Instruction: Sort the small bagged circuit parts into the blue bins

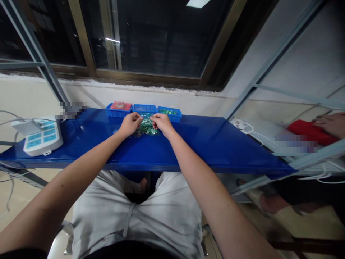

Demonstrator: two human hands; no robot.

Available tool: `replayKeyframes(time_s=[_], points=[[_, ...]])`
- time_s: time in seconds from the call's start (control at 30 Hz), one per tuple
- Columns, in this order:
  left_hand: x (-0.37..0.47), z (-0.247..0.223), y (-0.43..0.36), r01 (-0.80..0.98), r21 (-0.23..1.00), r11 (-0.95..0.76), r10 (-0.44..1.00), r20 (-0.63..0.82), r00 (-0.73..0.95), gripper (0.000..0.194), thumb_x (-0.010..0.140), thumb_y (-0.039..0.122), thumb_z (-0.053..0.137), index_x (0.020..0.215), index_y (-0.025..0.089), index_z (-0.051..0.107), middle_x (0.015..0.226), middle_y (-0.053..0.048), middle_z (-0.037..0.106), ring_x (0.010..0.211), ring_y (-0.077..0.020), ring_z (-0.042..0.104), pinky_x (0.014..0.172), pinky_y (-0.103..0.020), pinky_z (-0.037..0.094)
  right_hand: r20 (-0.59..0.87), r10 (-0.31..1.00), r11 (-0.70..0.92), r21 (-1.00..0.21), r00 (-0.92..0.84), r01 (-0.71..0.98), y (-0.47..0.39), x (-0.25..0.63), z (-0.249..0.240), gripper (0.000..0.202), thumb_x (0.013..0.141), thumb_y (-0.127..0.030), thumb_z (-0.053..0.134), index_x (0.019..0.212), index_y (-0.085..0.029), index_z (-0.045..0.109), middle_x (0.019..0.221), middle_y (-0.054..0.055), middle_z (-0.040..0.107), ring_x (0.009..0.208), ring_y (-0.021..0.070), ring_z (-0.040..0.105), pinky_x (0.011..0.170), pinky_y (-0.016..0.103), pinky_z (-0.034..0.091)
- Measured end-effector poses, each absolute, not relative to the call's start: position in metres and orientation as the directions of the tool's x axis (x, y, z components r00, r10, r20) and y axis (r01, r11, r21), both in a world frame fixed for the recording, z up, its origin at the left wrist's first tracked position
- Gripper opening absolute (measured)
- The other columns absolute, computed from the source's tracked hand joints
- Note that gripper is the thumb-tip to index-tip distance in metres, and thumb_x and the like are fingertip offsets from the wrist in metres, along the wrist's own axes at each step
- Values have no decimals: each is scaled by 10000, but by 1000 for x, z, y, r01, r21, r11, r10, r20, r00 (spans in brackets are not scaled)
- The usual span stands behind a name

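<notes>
Between my two hands is a small clear plastic bag (147,119) with green and whitish pieces showing through it. My left hand (131,122) pinches its left side and my right hand (161,122) pinches its right side. Just below, on the blue table (205,140), lie more green pieces (150,131), perhaps in bags too; they are too small to name. Behind my hands three blue bins stand in a row: the left bin (114,113) holds a red packet (121,105), the middle bin (145,108) shows little inside, and the right bin (176,117) holds green pieces (167,112).
A large white power strip (44,138) with a plugged-in adapter (26,126) and cords sits at the table's left end. Metal posts (51,77) rise at both sides. To the right, another person's hand (332,124) rests by a red item (304,130). A white socket with cables (241,125) lies nearby.
</notes>
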State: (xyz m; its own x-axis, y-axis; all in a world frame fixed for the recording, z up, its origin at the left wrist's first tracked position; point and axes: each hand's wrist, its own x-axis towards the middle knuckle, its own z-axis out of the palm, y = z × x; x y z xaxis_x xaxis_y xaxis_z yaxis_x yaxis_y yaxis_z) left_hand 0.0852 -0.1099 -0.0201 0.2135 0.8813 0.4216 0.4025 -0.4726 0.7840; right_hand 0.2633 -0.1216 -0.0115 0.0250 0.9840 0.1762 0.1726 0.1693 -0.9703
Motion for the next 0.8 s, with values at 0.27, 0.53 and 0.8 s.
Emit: replayKeyframes(time_s=[0.27,0.53,0.8], points=[[85,-25,-113,499,666,-555,831,475,290,193,797,331,690,816,177,574,542,37,581,509,-110,525,514,-224,359,108,994,109,-992,-21,57,-122,261,-10,163,892,-124,574,735,-168,577,550,-15,630,463,114,621,397,176,408],[81,-19,-116,490,677,-549,828,522,206,150,824,228,596,928,175,690,588,15,638,515,-129,602,561,-247,456,112,993,109,-991,-42,-77,-119,262,-12,210,922,-340,602,814,-160,597,675,44,683,586,156,685,438,204,481],[84,-17,-115,318,823,-471,882,433,185,247,805,151,523,992,146,686,739,-43,701,580,-154,666,545,-261,521,284,957,286,-958,-57,17,-113,263,-20,223,722,-74,654,893,-206,601,594,-67,575,489,115,558,444,226,500]])
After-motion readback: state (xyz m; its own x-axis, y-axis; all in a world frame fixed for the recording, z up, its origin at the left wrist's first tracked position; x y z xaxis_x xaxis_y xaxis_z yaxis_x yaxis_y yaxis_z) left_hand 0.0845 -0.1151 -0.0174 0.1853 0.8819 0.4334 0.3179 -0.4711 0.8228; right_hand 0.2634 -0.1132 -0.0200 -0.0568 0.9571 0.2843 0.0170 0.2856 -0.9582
